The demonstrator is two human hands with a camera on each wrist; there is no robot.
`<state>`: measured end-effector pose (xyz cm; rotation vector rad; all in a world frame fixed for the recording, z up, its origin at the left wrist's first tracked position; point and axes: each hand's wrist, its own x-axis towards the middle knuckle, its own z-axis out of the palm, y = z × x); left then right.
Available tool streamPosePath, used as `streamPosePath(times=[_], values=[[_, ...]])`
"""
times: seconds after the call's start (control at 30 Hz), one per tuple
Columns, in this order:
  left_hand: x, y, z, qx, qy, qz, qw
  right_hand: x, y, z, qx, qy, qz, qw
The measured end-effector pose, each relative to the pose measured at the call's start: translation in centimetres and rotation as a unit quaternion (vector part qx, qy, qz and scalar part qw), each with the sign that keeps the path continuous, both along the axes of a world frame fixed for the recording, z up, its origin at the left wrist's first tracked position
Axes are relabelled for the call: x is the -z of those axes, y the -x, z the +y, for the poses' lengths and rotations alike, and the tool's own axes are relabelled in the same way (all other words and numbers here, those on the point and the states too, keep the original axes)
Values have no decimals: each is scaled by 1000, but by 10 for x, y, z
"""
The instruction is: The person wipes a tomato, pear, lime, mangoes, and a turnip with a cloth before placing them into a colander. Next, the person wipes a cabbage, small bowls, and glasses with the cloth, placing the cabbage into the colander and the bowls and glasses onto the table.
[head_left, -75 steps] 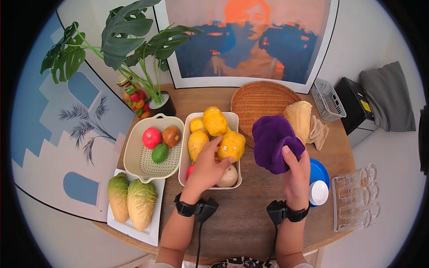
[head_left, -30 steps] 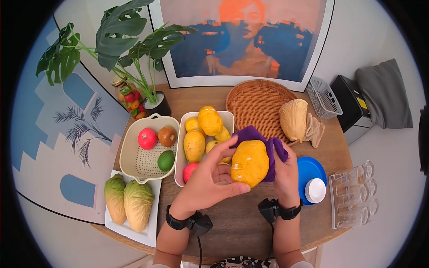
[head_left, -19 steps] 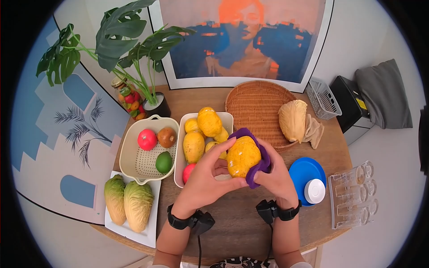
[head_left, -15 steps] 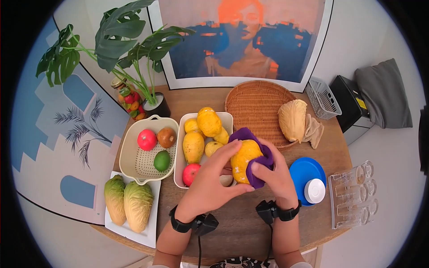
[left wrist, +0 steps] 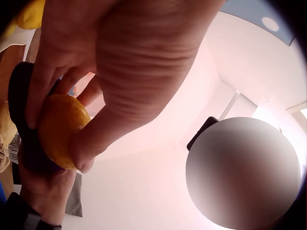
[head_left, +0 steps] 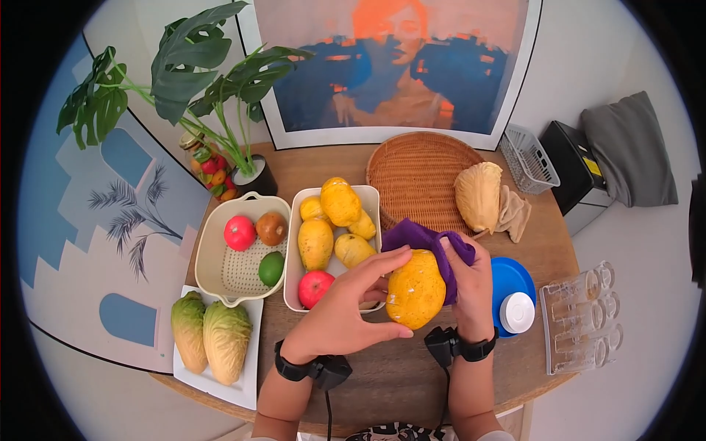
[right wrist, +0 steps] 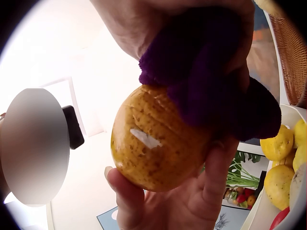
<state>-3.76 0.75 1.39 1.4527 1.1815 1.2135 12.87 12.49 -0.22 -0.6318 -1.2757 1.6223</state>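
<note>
Above the table, my left hand pinches a yellow, brown-speckled fruit between thumb and fingers. It is oval and shiny, with pale glints on its skin. My right hand grips a purple cloth, bunched against the fruit's back and right side. In the right wrist view, the cloth lies against the top of the fruit, while the left thumb and fingers support it from below. The left wrist view shows the fruit beside the dark cloth, whose folds hide part of the right fingers.
A white bin holds several yellow fruits and a red one. Left of it stands a cream colander with three fruits. Cabbages lie on a white plate. A wicker tray, blue plate and glasses stand right.
My left hand has lifted the yellow fruit from the bin to the cloth. Half a second ago the cloth wrapped its right side; now it sits further back, and the fruit is lower and more exposed.
</note>
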Motion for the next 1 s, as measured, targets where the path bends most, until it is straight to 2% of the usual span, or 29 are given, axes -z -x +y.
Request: streamPosePath(times=[0.23,0.3,0.37,0.43,0.47,0.53,0.57,0.63,0.7,0.73,0.8,0.9,1.0], values=[[4,5,4,46,-23,-89,995,0,-3,0,-18,31,42,998],[5,2,6,52,-57,-182,980,-4,-6,-2,-35,32,35,998],[6,2,9,43,-61,-206,976,-4,-8,-2,-54,34,27,998],[6,3,11,32,-65,-232,970,-2,-9,-1,-125,-22,33,991],[6,4,11,25,-47,-248,967,-3,-7,-2,-125,-22,33,991],[6,3,12,18,-28,-264,964,-7,-2,-6,-153,-92,-21,984],[7,3,12,0,-43,-246,968,-7,-2,-7,-152,-95,-56,982],[9,3,13,-18,-57,-228,972,-3,0,-6,-145,-94,-45,984],[11,6,14,-32,-107,-48,993,-4,1,-7,-139,-93,-35,985],[11,6,13,-34,-108,-48,992,-8,1,-9,-124,-73,-28,989],[10,5,10,-55,-95,40,993,-9,1,-11,-111,-52,-21,992],[1,-2,3,-85,-97,95,987,-6,0,-10,-81,-35,-22,996],[-1,-6,-1,-63,-105,76,990,-5,-1,-7,-32,-13,-28,999]])
